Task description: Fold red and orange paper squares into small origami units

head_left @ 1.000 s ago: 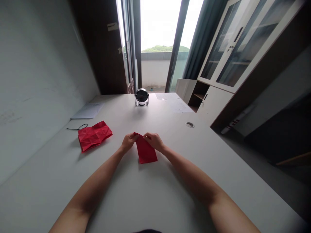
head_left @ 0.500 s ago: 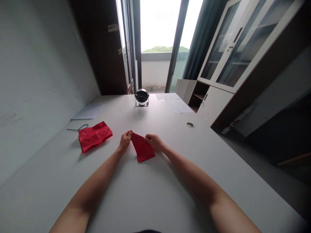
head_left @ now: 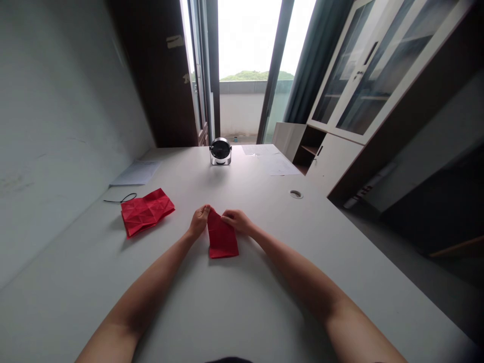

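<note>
- By the left hand, the upper left corner of the red sheet was pinched between closed fingers.
- Between both hands, the sheet was held over the table.
- By the right hand, its right edge was pinched near the top, fingers narrow.
- A light, even pull was judged best, so that no corner would be crumpled.
- Counted: one cord, one creased stack (layers uncountable), one held sheet, one round device.

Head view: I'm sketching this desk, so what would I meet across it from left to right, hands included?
Creased red piece, left hand, held red piece, right hand, white ring.
</note>
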`<state>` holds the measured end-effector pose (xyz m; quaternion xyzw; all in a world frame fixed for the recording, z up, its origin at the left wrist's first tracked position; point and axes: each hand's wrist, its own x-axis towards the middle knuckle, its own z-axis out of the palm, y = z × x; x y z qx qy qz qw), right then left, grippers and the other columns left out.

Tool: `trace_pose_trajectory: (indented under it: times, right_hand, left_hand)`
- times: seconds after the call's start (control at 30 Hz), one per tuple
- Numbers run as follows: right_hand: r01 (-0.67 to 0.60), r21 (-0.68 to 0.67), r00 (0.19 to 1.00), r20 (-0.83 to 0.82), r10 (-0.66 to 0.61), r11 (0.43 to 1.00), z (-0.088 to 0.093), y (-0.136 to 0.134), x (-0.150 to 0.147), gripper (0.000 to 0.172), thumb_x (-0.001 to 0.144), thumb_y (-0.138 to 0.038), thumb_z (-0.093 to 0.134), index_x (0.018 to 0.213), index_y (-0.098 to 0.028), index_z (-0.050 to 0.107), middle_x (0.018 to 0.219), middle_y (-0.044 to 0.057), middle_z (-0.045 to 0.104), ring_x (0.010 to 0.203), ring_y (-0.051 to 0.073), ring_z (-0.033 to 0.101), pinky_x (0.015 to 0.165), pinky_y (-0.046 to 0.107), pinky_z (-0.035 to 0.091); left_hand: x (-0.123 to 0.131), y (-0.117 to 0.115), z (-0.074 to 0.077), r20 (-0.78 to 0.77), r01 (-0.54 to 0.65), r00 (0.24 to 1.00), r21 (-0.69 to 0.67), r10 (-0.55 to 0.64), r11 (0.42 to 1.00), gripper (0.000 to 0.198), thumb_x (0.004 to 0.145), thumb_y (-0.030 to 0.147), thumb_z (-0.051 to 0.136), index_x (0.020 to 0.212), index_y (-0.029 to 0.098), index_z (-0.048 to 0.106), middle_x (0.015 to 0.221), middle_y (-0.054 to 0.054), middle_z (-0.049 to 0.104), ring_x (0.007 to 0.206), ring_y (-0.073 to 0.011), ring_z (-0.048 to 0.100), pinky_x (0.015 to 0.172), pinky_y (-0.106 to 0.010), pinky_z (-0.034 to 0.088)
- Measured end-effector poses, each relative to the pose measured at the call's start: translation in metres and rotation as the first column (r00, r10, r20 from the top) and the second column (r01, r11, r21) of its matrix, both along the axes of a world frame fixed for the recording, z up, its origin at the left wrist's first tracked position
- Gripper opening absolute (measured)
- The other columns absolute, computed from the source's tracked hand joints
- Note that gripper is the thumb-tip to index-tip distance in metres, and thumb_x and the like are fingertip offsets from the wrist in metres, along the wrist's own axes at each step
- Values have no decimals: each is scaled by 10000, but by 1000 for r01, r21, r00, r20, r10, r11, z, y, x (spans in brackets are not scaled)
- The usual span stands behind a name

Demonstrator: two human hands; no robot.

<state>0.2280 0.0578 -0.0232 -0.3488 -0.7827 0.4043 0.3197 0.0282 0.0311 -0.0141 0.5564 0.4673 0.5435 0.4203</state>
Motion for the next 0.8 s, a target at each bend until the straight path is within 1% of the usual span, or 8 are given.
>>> trace_pose_trajectory:
  times: [0.13, 0.23, 0.4, 0.47, 0.53, 0.67, 0.73, 0.8]
  right_hand:
    - [11, -3, 999, 34, -11, 1000, 0, 0, 1, 343, 890, -467, 547, 801, -166, 685, 671, -15, 620, 620, 121, 501, 573, 217, 372]
    - [31, -5, 998, 48, -30, 1000, 3, 1, 3, 343, 882, -468, 546, 783, -167, 678, 667, -18, 619, 617, 120, 495, 578, 220, 366]
    - [71, -70, 997, 4, -71, 995, 6, 2, 6, 341, 869, -458, 537, 710, -170, 625, 614, -24, 576, 593, 117, 473, 559, 225, 343]
    - [84, -83, 996, -33, -87, 993, 5, 4, 7, 332, 863, -454, 539, 702, -172, 610, 618, -26, 571, 592, 115, 471, 562, 225, 345]
    - [99, -90, 993, -58, -104, 991, 2, 6, 8, 322, 854, -454, 547, 705, -174, 608, 624, -26, 575, 594, 116, 475, 567, 226, 350]
    - [139, -126, 981, -115, -153, 982, -5, 11, 8, 331, 843, -471, 559, 700, -177, 610, 618, -22, 571, 592, 122, 480, 558, 230, 361]
    - [153, -149, 969, -173, -178, 977, -6, 12, 7, 336, 847, -480, 559, 703, -180, 607, 631, -17, 576, 600, 127, 496, 566, 234, 380]
    - [140, -175, 951, -252, -182, 975, -5, 13, 7, 327, 851, -486, 564, 735, -184, 609, 663, -7, 598, 623, 136, 529, 595, 245, 415]
  left_hand:
    - [-3, 2, -2, 38, -44, 998, -11, 45, 999, 444, 908, 574, 524, 767, 170, 646, 679, -12, 597, 611, -135, 506, 603, -246, 403]
    - [-8, 5, -4, 76, -123, 989, -20, 124, 992, 443, 896, 589, 538, 759, 177, 624, 659, -2, 573, 589, -128, 493, 576, -240, 391]
    - [-15, 9, -5, 231, -230, 942, -85, 243, 970, 439, 863, 604, 580, 734, 185, 570, 611, 25, 524, 537, -110, 465, 549, -233, 388]
    - [-14, 9, -3, 276, -193, 936, -117, 219, 974, 433, 847, 601, 604, 749, 180, 576, 616, 25, 538, 538, -108, 482, 560, -234, 405]
    - [-12, 8, -2, 283, -116, 947, -146, 154, 982, 423, 821, 591, 644, 791, 171, 602, 657, 9, 591, 565, -118, 530, 577, -239, 428]
    - [-7, 4, -3, 198, 26, 980, -182, 11, 983, 408, 727, 517, 768, 855, 142, 674, 801, -56, 700, 679, -175, 633, 632, -268, 480]
    - [-6, 4, -5, 174, 46, 985, -203, -11, 978, 403, 686, 485, 805, 842, 132, 692, 808, -70, 717, 689, -196, 650, 630, -280, 489]
    - [-6, 5, -7, 188, 33, 982, -217, 9, 976, 400, 672, 476, 815, 836, 129, 702, 802, -76, 725, 687, -206, 661, 630, -290, 498]
